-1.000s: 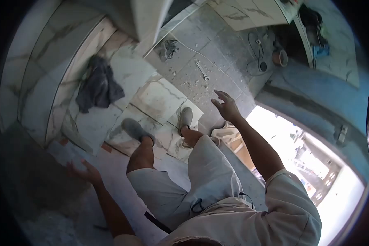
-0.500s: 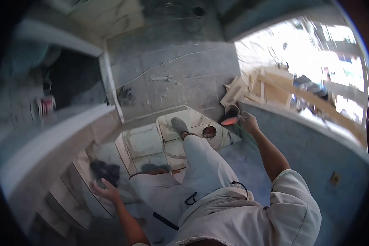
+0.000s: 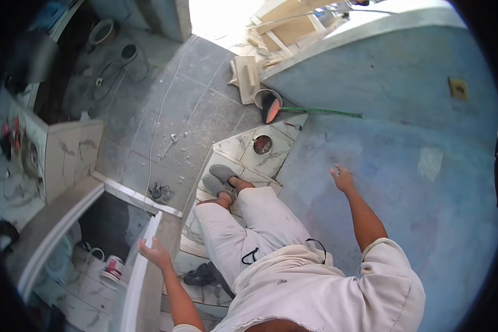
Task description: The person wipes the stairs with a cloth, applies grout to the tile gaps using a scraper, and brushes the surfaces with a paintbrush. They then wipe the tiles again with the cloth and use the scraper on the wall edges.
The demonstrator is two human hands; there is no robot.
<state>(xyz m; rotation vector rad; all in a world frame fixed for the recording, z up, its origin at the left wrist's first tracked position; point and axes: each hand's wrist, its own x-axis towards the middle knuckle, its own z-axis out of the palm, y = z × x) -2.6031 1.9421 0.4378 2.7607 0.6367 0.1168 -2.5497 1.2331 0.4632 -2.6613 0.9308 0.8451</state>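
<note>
My left hand [image 3: 156, 255] is at the white-edged ledge [image 3: 143, 260] of a low wall, fingers parted. I cannot tell whether it rests on the ledge or hovers over it. My right hand [image 3: 343, 178] is held out in front of the blue wall [image 3: 393, 166], fingers spread and holding nothing. Both my feet, in grey shoes [image 3: 222, 172], stand on a marbled tile step [image 3: 232, 160]. A dark crumpled bundle [image 3: 202, 275] lies on a lower step, close to my left forearm.
Beyond the step, a broom [image 3: 272, 109] with orange-and-black bristles and a green handle leans by a round bucket [image 3: 259, 98]. A round hole [image 3: 262, 145] opens in the tile. Rubble [image 3: 171, 145] and a cable [image 3: 156, 133] lie on the grey floor. A paint bucket [image 3: 112, 271] stands lower left.
The view has swung round, showing more blue wall. My left hand has gone from over the steps to the white ledge. My right hand has moved away from the broom. My feet have come together.
</note>
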